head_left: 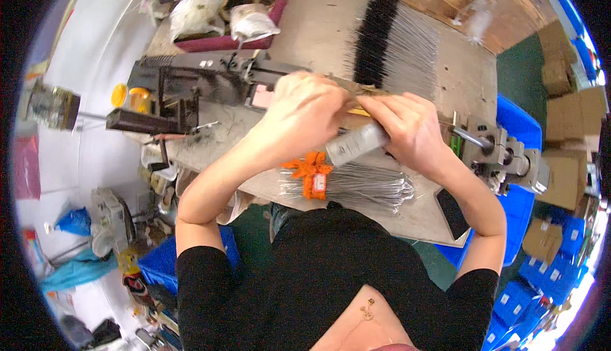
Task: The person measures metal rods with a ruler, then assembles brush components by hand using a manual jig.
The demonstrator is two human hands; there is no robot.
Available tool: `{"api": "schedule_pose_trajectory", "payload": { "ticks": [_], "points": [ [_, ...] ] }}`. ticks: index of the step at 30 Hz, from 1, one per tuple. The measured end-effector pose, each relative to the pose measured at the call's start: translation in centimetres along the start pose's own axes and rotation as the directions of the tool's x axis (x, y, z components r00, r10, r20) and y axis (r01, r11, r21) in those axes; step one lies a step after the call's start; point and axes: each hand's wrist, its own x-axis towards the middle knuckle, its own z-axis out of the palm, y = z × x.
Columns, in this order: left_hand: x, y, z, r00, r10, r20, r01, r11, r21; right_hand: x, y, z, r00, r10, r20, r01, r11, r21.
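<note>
My left hand (312, 106) is closed over the middle of the workbench, its fingertips turned away and hidden. My right hand (410, 128) is bent in a pinch close beside it; what either one holds is too small or hidden to make out. A thin yellow strip (359, 112) shows between them. Just below the fingers is a grey-white rectangular block (358, 144), near my right palm. Closer to my body lies a bundle of thin metal wires (372, 185), with an orange cloth (310, 171) around one end.
Many black-bristled wire brushes (375, 36) lie in a row at the back. A dark metal machine (184, 74) stands left, a clamp-like mechanism (503, 154) right. A maroon tray (283, 7) holds bags and tape. A black phone-like slab (452, 214) lies near the front right edge.
</note>
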Motion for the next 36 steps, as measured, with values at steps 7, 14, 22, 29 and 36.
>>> {"api": "schedule_pose_trajectory", "payload": {
  "ticks": [7,14,22,29,36],
  "points": [
    [-9.1,2.9,3.4,0.866,-0.496,0.064,0.408,0.626,-0.665,3.3,0.5,3.5,0.992,0.081,0.095,-0.099,0.976,0.196],
    [-11.3,-2.4,10.2,0.740,-0.330,0.586,0.064,-0.833,-0.550,3.8,0.9,4.0,0.977,0.169,0.131,-0.205,0.916,0.346],
    [-6.2,-1.0,9.9,0.886,-0.240,0.397,0.090,-0.751,-0.655,4.8,0.4,3.2,0.932,0.243,0.269,-0.334,0.865,0.374],
    [-6.9,-3.5,8.4,0.729,-0.524,0.440,0.576,0.124,-0.808,4.6,-1.0,2.0,0.959,0.140,0.246,-0.190,0.962,0.195],
    [-21.5,-10.4,4.4,0.188,-0.928,0.323,0.202,-0.285,-0.937,-3.7,-1.0,4.1,0.960,0.132,0.248,-0.151,0.987,0.060]
  ]
}}
